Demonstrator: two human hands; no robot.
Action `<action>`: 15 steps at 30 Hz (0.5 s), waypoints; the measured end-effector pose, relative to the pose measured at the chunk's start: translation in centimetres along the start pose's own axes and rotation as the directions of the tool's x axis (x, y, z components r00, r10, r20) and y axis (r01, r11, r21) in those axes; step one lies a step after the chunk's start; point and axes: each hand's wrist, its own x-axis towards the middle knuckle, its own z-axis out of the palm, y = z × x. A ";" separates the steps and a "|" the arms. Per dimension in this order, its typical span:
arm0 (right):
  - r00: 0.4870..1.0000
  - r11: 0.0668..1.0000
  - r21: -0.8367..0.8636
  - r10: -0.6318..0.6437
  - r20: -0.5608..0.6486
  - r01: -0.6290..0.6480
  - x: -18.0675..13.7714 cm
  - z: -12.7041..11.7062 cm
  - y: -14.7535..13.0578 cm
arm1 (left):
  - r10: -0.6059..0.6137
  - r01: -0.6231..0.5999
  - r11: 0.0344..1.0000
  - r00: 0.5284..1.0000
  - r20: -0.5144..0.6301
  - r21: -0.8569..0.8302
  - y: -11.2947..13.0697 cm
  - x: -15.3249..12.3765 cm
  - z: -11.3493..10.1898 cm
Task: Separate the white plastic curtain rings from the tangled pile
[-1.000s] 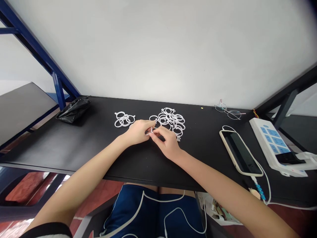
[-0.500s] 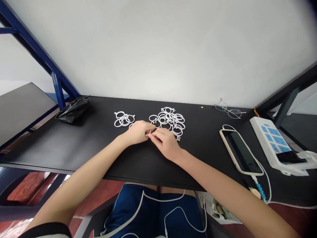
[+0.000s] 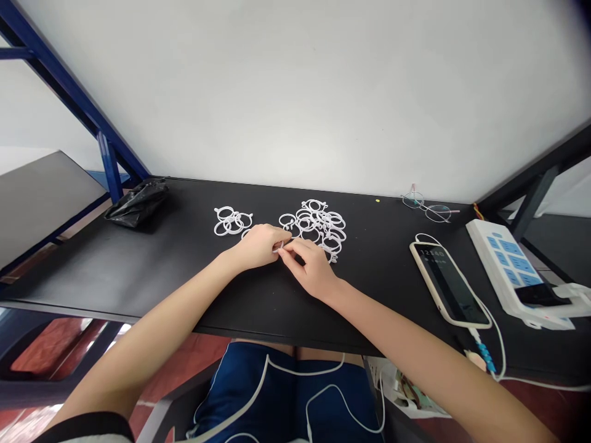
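Observation:
My left hand (image 3: 259,246) and my right hand (image 3: 308,263) meet over the middle of the black desk, fingertips almost touching. Between them is a white plastic ring (image 3: 277,249), mostly covered by the fingers; both hands pinch it. Just behind my right hand lies a larger pile of white curtain rings (image 3: 318,220) with small eyelets, several overlapping. A smaller cluster of the same rings (image 3: 229,225) rests beyond my left hand. Part of another ring (image 3: 245,233) shows beside the left knuckles.
On the right lie a phone (image 3: 450,283) with a charging cable, a white power strip (image 3: 503,264) and eyeglasses (image 3: 425,206). A crumpled black plastic bag (image 3: 138,204) sits at the far left. A white wall (image 3: 295,92) rises behind the desk (image 3: 138,264).
The phone's screen has lit up and shows a clock. Both hands stay almost in place on the ring, and the view has shifted very slightly.

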 end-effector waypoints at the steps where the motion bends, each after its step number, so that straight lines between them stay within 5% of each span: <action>1: 1.000 1.000 0.003 0.003 -0.005 -0.003 0.0 0.0 0.0 | 0.001 -0.001 1.000 1.000 0.000 0.000 0.0 0.0 0.0; 15: 1.000 0.999 0.028 0.024 -0.014 -0.024 0.1 0.0 -0.2 | 0.005 -0.005 1.000 1.000 -0.002 -0.004 0.2 0.0 -0.1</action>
